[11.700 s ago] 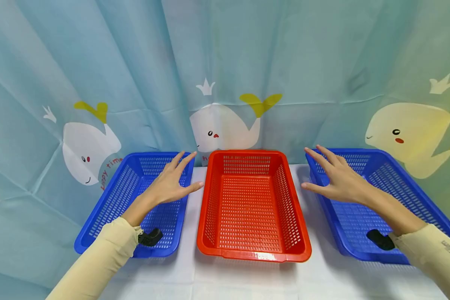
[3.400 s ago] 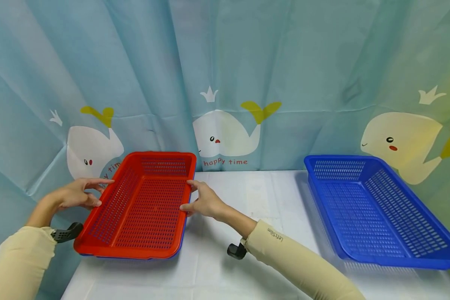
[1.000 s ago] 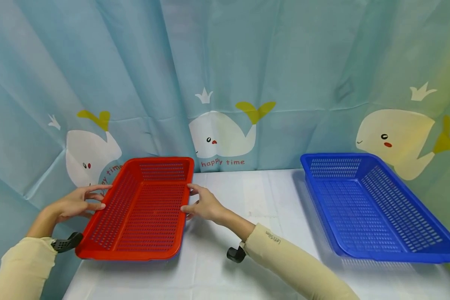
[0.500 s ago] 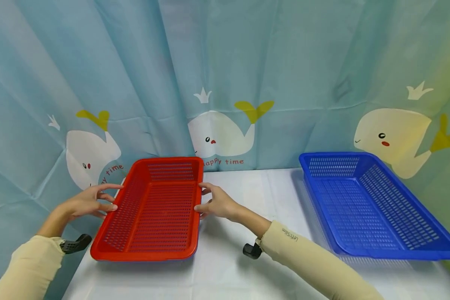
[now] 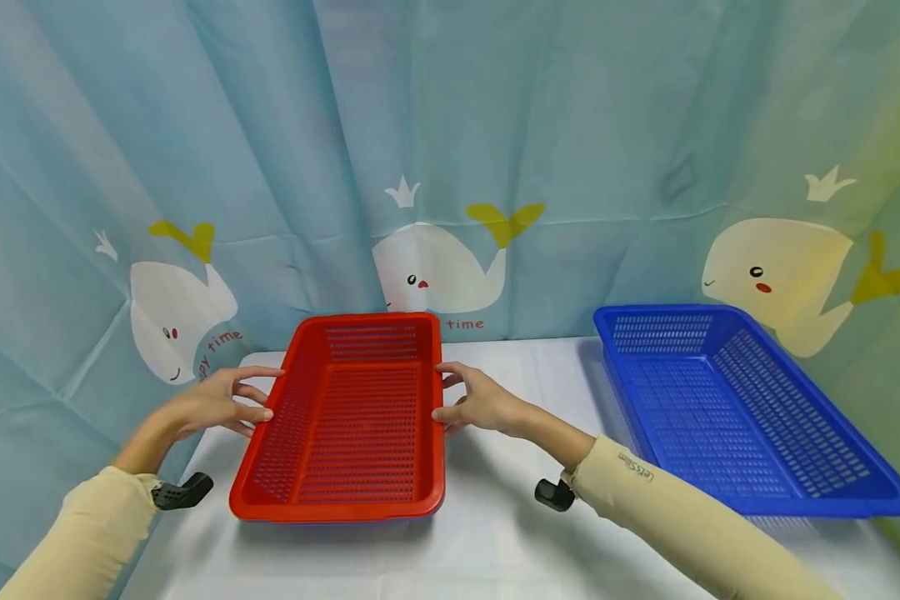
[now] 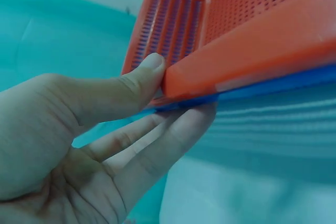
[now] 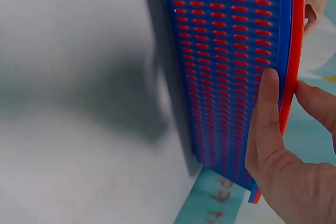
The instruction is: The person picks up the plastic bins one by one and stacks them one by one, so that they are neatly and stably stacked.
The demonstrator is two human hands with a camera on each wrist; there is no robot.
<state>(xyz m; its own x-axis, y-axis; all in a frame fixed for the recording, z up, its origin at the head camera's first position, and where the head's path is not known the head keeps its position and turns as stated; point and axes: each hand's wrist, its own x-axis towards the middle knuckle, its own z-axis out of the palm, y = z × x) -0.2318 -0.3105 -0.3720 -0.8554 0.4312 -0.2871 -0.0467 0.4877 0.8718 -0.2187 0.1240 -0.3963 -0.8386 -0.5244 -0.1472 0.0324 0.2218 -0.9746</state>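
Observation:
A red perforated basket [image 5: 330,511] is nested inside a blue basket [image 7: 284,30], whose rim and slotted wall show just beneath it in the wrist views. My left hand [image 5: 217,402] pinches the stack's left side, the thumb on the red rim and fingers under the blue rim [image 6: 278,88]. On the opposite side, my right hand [image 5: 487,403] grips both rims between thumb and fingers. No items lie inside the red basket. Whether the stack's bottom touches the table cannot be told.
Another blue basket [image 5: 817,506] stands on the right of the white-covered table [image 5: 487,550], a gap away from the stack. Behind hangs a light-blue curtain [image 5: 450,108] with whale prints. A black wrist device [image 5: 555,494] sits below each sleeve cuff.
Earlier the red basket stood alone between two blue ones; then it was nested in the left one. Over the last second both hands have carried the stack to the right, toward the table's middle.

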